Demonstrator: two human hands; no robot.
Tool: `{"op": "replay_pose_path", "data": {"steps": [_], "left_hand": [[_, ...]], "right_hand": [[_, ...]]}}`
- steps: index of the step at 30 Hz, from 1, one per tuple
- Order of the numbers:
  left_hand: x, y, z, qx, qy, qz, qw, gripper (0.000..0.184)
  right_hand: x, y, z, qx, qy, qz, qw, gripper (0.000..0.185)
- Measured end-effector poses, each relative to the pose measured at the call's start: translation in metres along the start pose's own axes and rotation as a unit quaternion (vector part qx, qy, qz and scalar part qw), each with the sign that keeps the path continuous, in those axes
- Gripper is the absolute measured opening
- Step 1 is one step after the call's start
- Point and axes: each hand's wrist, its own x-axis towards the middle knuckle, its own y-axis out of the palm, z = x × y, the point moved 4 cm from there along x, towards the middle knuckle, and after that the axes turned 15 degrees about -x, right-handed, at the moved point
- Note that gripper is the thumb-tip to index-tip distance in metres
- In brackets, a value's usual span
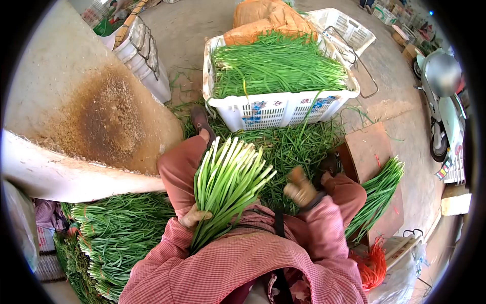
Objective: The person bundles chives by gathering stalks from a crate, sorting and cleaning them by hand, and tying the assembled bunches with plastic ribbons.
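The left hand point(195, 216) is closed around the lower, leafy part of a bunch of green stalks point(230, 172), the pale ends fanning up and away from it. The right hand point(300, 190) is motion-blurred to the right of the bunch and apart from it; how far its fingers are open cannot be told, and nothing shows in it.

Ahead of both hands, a white crate point(283, 115) full of greens point(278, 63) bears dark characters on its near wall; 谷 is readable, the blue print smeared. Between its near edge and the hands, leaves point(281, 149) litter the floor point(400, 119), which opens out ahead and to the right. Left of the left hand, the rim of a stained slab point(50, 83) limits movement above stacked bunches point(121, 228). Right of the right hand, another bunch point(377, 192) lies on a brown board point(369, 147), overhanging its left edge.
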Motion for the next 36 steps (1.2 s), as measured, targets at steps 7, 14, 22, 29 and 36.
{"op": "replay_pose_path", "data": {"steps": [7,14,22,29,36], "left_hand": [[0.024,0.048,-0.031,0.085,0.070,0.035,0.993,0.066],[0.026,0.049,-0.057,0.020,-0.022,0.103,0.994,0.077],[0.028,0.042,-0.001,-0.101,-0.112,0.203,0.967,0.067],[0.030,0.046,-0.003,-0.067,-0.037,0.175,0.982,0.061],[0.026,0.047,-0.002,-0.028,0.042,0.092,0.994,0.054]], "right_hand": [[0.054,0.064,0.119,0.564,0.022,0.158,0.810,0.057],[0.072,0.066,0.128,0.438,-0.021,0.116,0.891,0.042],[0.081,0.031,0.146,0.419,-0.006,0.046,0.907,0.052],[0.063,-0.027,0.220,-0.331,-0.257,-0.294,0.859,0.017],[0.082,-0.074,0.166,-0.053,-0.141,-0.391,0.908,0.009]]}}
